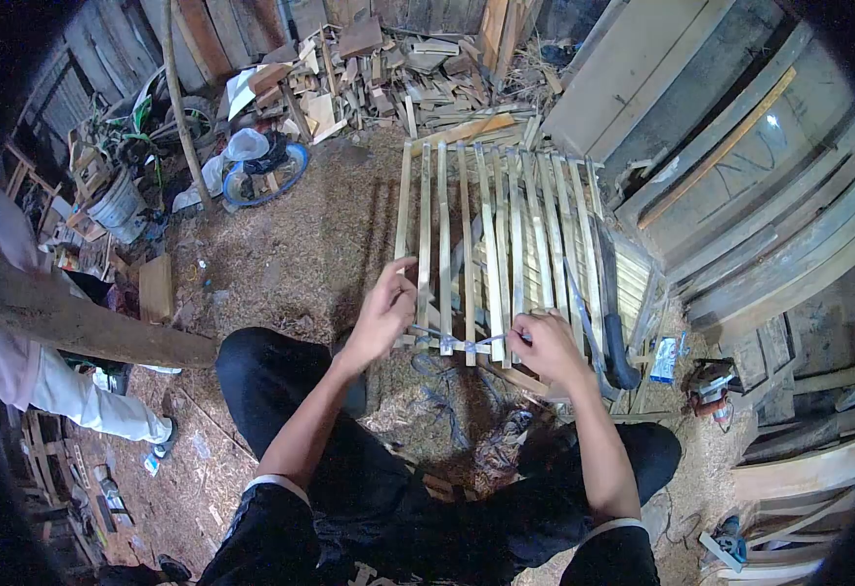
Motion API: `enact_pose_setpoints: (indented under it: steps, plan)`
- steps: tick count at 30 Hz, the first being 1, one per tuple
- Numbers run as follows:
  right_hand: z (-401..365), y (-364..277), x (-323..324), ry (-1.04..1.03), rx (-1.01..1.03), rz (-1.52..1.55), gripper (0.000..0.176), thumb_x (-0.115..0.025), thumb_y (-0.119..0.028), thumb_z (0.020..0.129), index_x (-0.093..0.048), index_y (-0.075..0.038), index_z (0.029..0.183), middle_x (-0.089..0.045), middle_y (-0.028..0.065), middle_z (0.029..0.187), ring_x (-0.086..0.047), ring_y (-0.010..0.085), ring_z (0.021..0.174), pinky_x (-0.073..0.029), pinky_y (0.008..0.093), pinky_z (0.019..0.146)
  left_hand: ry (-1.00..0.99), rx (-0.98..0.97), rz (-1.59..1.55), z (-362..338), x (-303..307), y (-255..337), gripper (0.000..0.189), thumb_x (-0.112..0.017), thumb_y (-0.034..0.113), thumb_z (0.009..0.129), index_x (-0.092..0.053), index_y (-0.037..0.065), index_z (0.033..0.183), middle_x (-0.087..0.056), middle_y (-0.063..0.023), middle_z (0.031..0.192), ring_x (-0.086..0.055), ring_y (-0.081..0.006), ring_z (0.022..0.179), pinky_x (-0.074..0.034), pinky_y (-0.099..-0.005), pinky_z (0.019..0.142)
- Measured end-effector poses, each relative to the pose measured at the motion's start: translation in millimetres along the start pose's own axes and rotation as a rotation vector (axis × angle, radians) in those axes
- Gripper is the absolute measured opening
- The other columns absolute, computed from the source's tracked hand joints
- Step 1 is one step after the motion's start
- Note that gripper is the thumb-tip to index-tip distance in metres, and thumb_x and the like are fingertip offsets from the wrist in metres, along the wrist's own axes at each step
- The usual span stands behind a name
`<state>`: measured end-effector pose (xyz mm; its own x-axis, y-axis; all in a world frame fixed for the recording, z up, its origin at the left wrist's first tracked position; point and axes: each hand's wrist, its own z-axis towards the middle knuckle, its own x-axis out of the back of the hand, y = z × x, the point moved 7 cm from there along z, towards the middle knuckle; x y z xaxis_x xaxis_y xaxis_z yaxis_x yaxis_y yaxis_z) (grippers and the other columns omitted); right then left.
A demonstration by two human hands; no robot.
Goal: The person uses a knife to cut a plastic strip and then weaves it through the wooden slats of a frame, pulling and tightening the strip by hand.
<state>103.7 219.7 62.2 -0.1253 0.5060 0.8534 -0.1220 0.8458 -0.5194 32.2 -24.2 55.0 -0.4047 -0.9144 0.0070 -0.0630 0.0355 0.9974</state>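
Observation:
A rack of thin, pale wooden slats (487, 244) lies in front of me, its near end between my knees. Dark cord (483, 342) runs around the slats near their near ends, stretched between my two hands. My left hand (385, 314) is at the left slats, fingers curled around the cord's left end. At the right, my right hand (545, 344) pinches the other end of the cord above the slats. A dark curved tool handle (621, 354) rests along the rack's right side.
Scrap wood (418, 73) is piled at the back. A blue-rimmed basin (293, 174) and a bucket (118, 210) stand at the left, near a pole. Another person's light trouser leg (100, 398) shows at far left. A power tool (710, 388) and curved boards (809, 481) lie right.

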Motion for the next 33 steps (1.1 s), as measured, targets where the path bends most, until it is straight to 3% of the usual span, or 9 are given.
enact_pose_setpoints:
  steps: [8,12,14,15,17,20,28,31,33]
  plan:
    - [-5.3,-2.9,4.9,0.075,0.022,-0.024,0.018,-0.066,-0.020,0.083,-0.066,-0.003,0.080,-0.065,0.0154,0.077,-0.063,0.0338,0.080,-0.045,0.0452,0.092,-0.032,-0.101,0.140,-4.6,6.7,-4.0,0.060,-0.049,-0.001,0.097,-0.031,0.006,0.154,-0.051,-0.0014,0.091,-0.050,-0.0079,0.074,-0.046,-0.0248,0.068]
    - [-3.7,-10.5,16.3,0.051,-0.048,0.020,0.021,-0.071,-0.021,0.083,-0.065,-0.001,0.080,-0.066,0.0167,0.081,-0.065,0.0302,0.084,-0.048,0.0420,0.088,-0.040,0.002,-0.126,-8.5,1.4,17.8,0.058,-0.052,0.004,0.099,-0.031,-0.002,0.152,-0.060,-0.0041,0.090,-0.061,-0.0135,0.080,-0.051,-0.0298,0.077]
    - [-3.9,-3.3,10.2,-0.005,-0.206,0.348,0.017,-0.072,-0.016,0.086,-0.066,0.000,0.084,-0.069,0.0127,0.085,-0.066,0.0225,0.086,-0.049,0.0366,0.084,-0.097,0.029,-0.271,-10.9,-4.4,19.3,0.062,-0.058,0.011,0.101,-0.029,-0.002,0.154,-0.064,-0.0061,0.094,-0.067,-0.0163,0.088,-0.055,-0.0321,0.081]
    - [-2.7,-2.8,7.8,-0.005,-0.207,0.345,0.017,-0.072,-0.016,0.086,-0.066,0.000,0.084,-0.069,0.0127,0.085,-0.066,0.0225,0.086,-0.049,0.0366,0.084,-0.097,0.028,-0.274,-13.1,-10.2,22.9,0.062,-0.058,0.011,0.101,-0.029,-0.002,0.154,-0.064,-0.0061,0.094,-0.067,-0.0163,0.088,-0.055,-0.0321,0.081]
    - [2.0,-15.7,2.9,0.056,0.031,0.628,0.009,-0.069,-0.008,0.093,-0.066,0.000,0.089,-0.068,0.0029,0.085,-0.062,0.0118,0.088,-0.048,0.0285,0.078,-0.177,0.039,-0.393,-19.6,-32.8,32.6,0.064,-0.061,0.015,0.101,-0.029,0.000,0.155,-0.065,-0.0061,0.096,-0.068,-0.0169,0.092,-0.056,-0.0345,0.087]
    - [3.2,-17.4,-15.1,-0.015,-0.052,0.789,0.007,-0.068,-0.007,0.095,-0.066,-0.001,0.094,-0.070,0.0029,0.093,-0.063,0.0104,0.085,-0.050,0.0272,0.077,-0.248,0.037,-0.437,-20.8,-52.2,27.4,0.066,-0.064,0.010,0.099,-0.029,-0.002,0.154,-0.067,-0.0071,0.103,-0.069,-0.0210,0.101,-0.056,-0.0376,0.092]
    - [2.6,-18.0,-26.9,0.011,-0.167,1.039,0.019,-0.068,-0.005,0.094,-0.070,0.000,0.112,-0.072,0.0039,0.099,-0.065,0.0100,0.090,-0.052,0.0273,0.082,-0.190,-0.019,-0.462,-3.3,-69.1,21.8,0.066,-0.068,0.010,0.097,-0.036,0.002,0.154,-0.072,-0.0038,0.104,-0.067,-0.0120,0.098,-0.053,-0.0301,0.093]
    - [3.1,-27.5,-26.9,-0.020,-0.071,1.047,0.029,-0.070,-0.003,0.092,-0.068,0.002,0.120,-0.073,0.0042,0.099,-0.066,0.0105,0.089,-0.053,0.0251,0.081,-0.223,-0.033,-0.389,1.2,-72.7,24.6,0.066,-0.069,0.010,0.096,-0.036,-0.003,0.153,-0.074,-0.0051,0.104,-0.067,-0.0115,0.098,-0.052,-0.0299,0.093]
    - [2.2,-27.5,-31.8,-0.023,-0.106,1.098,0.024,-0.071,0.000,0.090,-0.071,0.002,0.114,-0.072,0.0046,0.097,-0.066,0.0099,0.087,-0.052,0.0248,0.078,-0.201,-0.074,-0.270,5.0,-73.1,25.8,0.061,-0.070,0.011,0.096,-0.044,-0.003,0.149,-0.075,-0.0045,0.100,-0.067,-0.0099,0.097,-0.051,-0.0289,0.092]
